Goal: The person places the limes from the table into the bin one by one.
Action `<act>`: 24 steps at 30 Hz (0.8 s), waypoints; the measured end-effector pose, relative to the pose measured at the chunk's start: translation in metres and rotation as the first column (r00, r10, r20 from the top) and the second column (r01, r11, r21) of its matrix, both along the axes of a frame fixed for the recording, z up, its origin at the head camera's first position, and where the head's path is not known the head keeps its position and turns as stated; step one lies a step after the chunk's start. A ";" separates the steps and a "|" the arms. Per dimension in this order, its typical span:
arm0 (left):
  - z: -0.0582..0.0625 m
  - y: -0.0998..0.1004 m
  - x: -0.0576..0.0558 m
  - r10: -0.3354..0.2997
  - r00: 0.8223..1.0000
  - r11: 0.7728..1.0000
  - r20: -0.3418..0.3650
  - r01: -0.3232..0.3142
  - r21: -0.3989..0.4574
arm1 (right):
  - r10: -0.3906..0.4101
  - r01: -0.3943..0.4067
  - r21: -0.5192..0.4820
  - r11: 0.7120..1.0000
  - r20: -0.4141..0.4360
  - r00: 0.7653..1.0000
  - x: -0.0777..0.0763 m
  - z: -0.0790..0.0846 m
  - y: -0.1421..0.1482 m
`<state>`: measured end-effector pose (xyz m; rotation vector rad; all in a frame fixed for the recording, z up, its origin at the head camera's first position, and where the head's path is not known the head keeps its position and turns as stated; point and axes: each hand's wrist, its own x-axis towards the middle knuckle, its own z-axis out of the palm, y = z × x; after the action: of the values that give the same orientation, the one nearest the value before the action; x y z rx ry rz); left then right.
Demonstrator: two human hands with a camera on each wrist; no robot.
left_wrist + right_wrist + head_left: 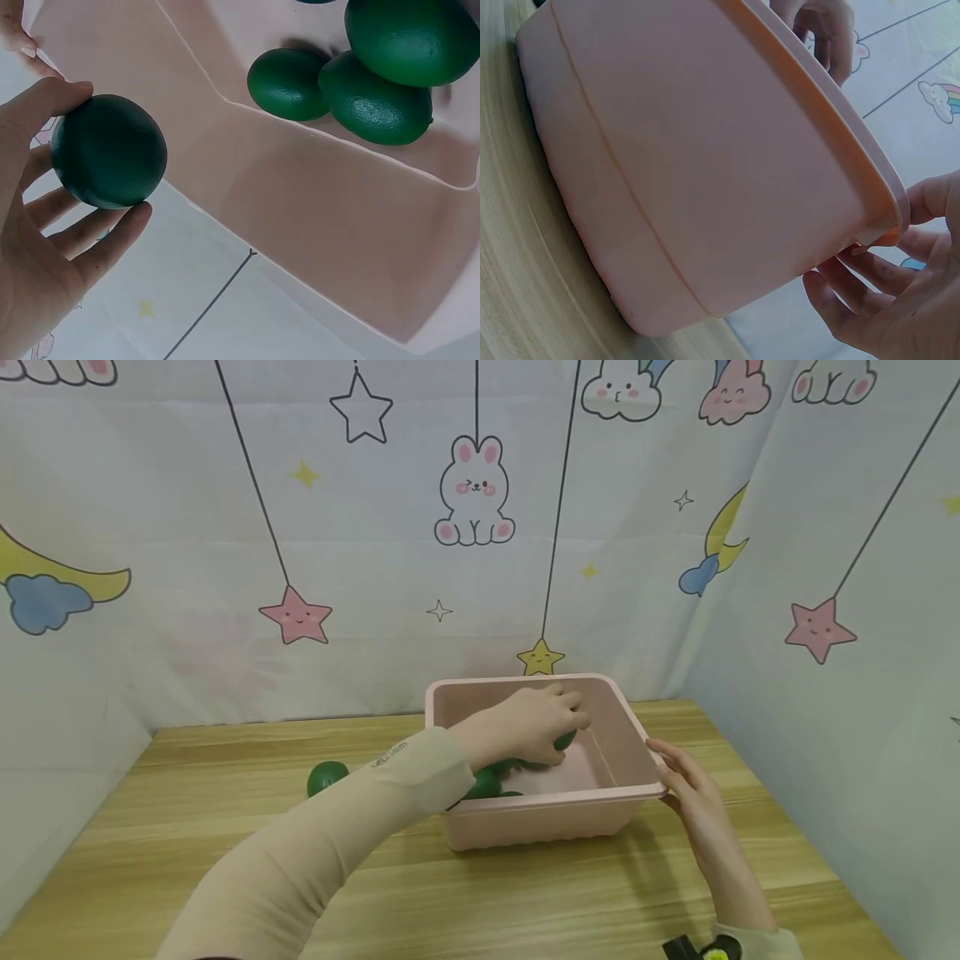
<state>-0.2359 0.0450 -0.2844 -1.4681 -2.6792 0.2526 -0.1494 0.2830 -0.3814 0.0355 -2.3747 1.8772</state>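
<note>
My left hand [534,722] is inside a pink plastic bin [540,821], above its floor. It grips a smooth, dark green avocado-like fruit [109,151] between thumb and fingers. Below it, several similar green fruits [288,84] lie together on the bin's floor, partly hidden by the forearm in the head view. At the bin's right front corner, my right hand [693,789] holds the rim. In the right wrist view, the right thumb is at the rim [901,196] and the other fingers are underneath it.
Another green fruit [327,777] lies on the wooden table [225,802] left of the bin, partly behind the left sleeve. A white cloth [390,568] printed with cartoon figures hangs directly behind the table and also along its right side.
</note>
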 end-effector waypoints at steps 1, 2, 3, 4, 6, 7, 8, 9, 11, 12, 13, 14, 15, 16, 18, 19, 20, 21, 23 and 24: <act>0.000 0.000 0.000 0.003 1.000 1.000 0.001 -0.003 -0.006 | -0.001 0.001 -0.001 1.000 0.000 1.000 0.000 0.000 0.000; 0.000 0.000 0.001 0.006 1.000 1.000 0.007 -0.006 -0.012 | -0.002 0.002 -0.002 1.000 -0.001 1.000 0.000 0.000 0.000; 0.001 0.001 0.001 0.008 1.000 1.000 0.009 -0.008 -0.019 | -0.002 0.002 -0.003 1.000 -0.002 1.000 0.001 0.000 0.000; 0.001 0.001 0.001 0.009 1.000 1.000 0.011 -0.009 -0.023 | -0.002 0.002 -0.004 1.000 -0.002 1.000 0.001 0.000 0.000; 0.001 0.002 0.002 0.011 1.000 1.000 0.017 -0.010 -0.029 | -0.003 0.003 -0.004 1.000 -0.003 1.000 0.001 0.000 0.000; 0.001 0.002 0.002 0.011 1.000 0.999 0.021 -0.011 -0.033 | -0.002 0.002 -0.003 1.000 -0.004 1.000 0.001 0.000 0.000; 0.000 0.002 0.001 0.013 1.000 0.999 0.024 -0.012 -0.035 | -0.002 0.002 -0.001 1.000 -0.005 1.000 0.001 0.000 0.000; 0.000 0.002 0.001 0.014 1.000 0.999 0.022 -0.013 -0.038 | -0.003 0.003 0.000 1.000 -0.005 1.000 0.001 0.000 0.000; 0.000 0.002 0.002 0.021 0.999 0.999 0.024 -0.020 -0.039 | -0.004 0.004 0.002 1.000 -0.006 1.000 0.001 0.001 0.000; 0.000 0.002 0.002 0.027 0.999 0.999 0.025 -0.026 -0.041 | -0.003 0.003 0.003 1.000 -0.006 1.000 0.001 0.001 0.000; 0.000 0.001 0.002 0.030 0.999 0.999 0.023 -0.029 -0.043 | -0.003 0.003 0.003 1.000 -0.006 1.000 0.001 0.001 0.000; 0.000 0.001 0.003 0.031 0.999 0.999 0.018 -0.031 -0.045 | -0.002 0.002 0.003 1.000 -0.005 1.000 0.001 0.001 0.000; 0.001 0.001 0.003 0.032 0.999 0.998 0.013 -0.031 -0.048 | -0.001 0.001 0.002 1.000 -0.003 1.000 0.001 0.001 0.000; 0.001 0.001 0.004 0.032 0.999 0.998 0.009 -0.031 -0.049 | 0.000 0.000 0.001 1.000 -0.002 1.000 0.001 0.001 0.000; 0.001 0.001 0.005 0.027 1.000 0.998 -0.004 -0.027 -0.055 | 0.002 -0.002 -0.001 1.000 0.000 1.000 0.001 0.001 0.000; 0.000 0.001 0.005 0.023 1.000 0.998 -0.011 -0.023 -0.056 | 0.002 -0.002 -0.001 1.000 0.001 1.000 0.001 0.001 0.000; 0.000 0.001 0.005 0.021 1.000 0.998 -0.012 -0.022 -0.057 | 0.002 -0.002 -0.002 1.000 0.000 1.000 0.001 0.001 0.000; 0.001 0.001 0.005 0.022 1.000 0.998 -0.008 -0.022 -0.054 | 0.002 -0.002 -0.003 1.000 -0.001 1.000 0.001 0.001 0.000; 0.002 0.001 0.005 0.028 1.000 0.998 0.005 -0.028 -0.048 | 0.002 -0.002 -0.002 1.000 -0.004 1.000 0.002 0.001 0.000; 0.002 0.000 0.005 0.033 0.999 0.999 0.016 -0.032 -0.043 | 0.003 -0.003 -0.002 1.000 -0.005 1.000 0.002 0.001 0.000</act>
<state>-0.2305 0.0450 -0.2821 -1.4448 -2.7294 0.3026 -0.1478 0.2833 -0.3807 0.0430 -2.3711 1.8782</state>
